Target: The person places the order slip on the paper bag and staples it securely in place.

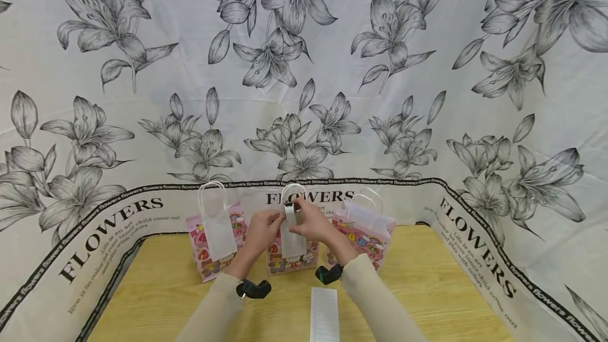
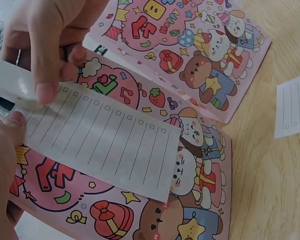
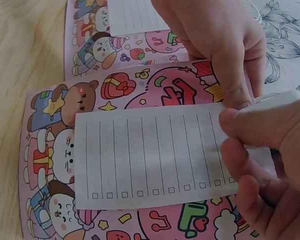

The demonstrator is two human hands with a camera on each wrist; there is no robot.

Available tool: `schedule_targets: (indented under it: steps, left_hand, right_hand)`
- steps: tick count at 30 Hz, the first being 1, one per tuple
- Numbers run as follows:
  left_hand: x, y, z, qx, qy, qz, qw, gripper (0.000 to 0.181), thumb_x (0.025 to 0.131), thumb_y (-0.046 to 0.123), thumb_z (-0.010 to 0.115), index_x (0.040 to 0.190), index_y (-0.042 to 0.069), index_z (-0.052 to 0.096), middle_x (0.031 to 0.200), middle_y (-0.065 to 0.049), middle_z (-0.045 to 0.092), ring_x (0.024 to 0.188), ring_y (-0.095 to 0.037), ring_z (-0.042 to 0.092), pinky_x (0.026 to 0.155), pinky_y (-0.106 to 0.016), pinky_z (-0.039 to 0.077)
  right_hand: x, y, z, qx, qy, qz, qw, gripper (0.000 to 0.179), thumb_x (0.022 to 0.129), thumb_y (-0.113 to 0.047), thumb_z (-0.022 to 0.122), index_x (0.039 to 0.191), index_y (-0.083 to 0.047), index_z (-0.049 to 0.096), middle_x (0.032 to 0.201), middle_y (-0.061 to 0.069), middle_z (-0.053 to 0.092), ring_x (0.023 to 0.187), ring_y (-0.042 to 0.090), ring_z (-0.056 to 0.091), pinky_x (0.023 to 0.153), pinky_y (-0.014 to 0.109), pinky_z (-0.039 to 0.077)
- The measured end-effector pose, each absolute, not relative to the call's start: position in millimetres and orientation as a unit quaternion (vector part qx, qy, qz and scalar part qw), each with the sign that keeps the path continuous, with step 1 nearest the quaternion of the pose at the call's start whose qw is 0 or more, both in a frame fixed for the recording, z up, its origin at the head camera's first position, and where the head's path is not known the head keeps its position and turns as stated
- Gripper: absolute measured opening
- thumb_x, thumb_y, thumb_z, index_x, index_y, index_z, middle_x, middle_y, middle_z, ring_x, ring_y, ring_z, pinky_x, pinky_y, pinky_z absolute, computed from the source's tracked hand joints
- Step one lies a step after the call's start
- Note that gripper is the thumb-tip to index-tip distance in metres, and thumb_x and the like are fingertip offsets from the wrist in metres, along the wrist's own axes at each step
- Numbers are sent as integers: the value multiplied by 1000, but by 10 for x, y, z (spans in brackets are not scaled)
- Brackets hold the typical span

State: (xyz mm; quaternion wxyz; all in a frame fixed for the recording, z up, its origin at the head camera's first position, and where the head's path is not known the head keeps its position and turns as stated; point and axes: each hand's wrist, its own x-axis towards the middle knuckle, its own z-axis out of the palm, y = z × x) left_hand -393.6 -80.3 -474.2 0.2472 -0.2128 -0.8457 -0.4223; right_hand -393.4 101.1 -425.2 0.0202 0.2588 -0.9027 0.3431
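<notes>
A pink cartoon-print gift bag (image 1: pixel 279 265) stands in the middle, with a lined checklist sheet (image 3: pixel 150 155) lying over its front. My left hand (image 1: pixel 262 230) pinches the upper edge of the bag and sheet, its thumb at the sheet's side in the right wrist view. At the top of the sheet, my right hand (image 1: pixel 311 220) grips a white stapler-like tool (image 2: pixel 12 82) with a shiny metal end. The tool sits across the top edge of the sheet, partly hidden by fingers. White handles (image 1: pixel 294 188) rise above the hands.
A matching bag (image 1: pixel 197 257) with a checklist sheet (image 1: pixel 219 236) on its front stands at left. Another such bag (image 1: pixel 368 234) is at right, partly behind my right arm. A loose checklist sheet (image 1: pixel 324 313) lies on the wooden table (image 1: pixel 418 289). Flower-print cloth (image 1: pixel 304 73) hangs behind.
</notes>
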Motion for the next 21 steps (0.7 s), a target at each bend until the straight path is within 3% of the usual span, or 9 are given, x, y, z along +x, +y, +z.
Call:
schedule_targets:
  steps: [5, 13, 21]
  left_hand:
    - [-3932, -804, -4738, -218, -841, -425, 255, 21, 96, 20, 64, 77, 13, 69, 53, 11, 45, 44, -7, 39, 45, -25, 34]
    - [-3930, -803, -4722, -210, -845, -428, 243, 25, 96, 25, 63, 74, 15, 68, 49, 10, 44, 41, -7, 38, 42, -24, 32]
    - [-3870, -795, -4725, -193, -851, -431, 230, 19, 96, 25, 64, 82, 17, 74, 50, 10, 46, 42, -7, 39, 44, -24, 32]
  right_hand:
    - [-3940, 1031, -4205, 257, -897, 359, 18, 67, 81, -14, 81, 137, -5, 44, 123, 16, 57, 82, 22, 62, 59, 33, 53]
    - [-4033, 1105, -4130, 271, -900, 341, -23, 74, 81, -22, 81, 141, -4, 40, 117, 12, 57, 92, 24, 59, 68, 37, 53]
    - [-4040, 1112, -4188, 278, -890, 355, -69, 60, 82, -18, 81, 128, -11, 44, 109, 6, 59, 84, 19, 60, 60, 35, 55]
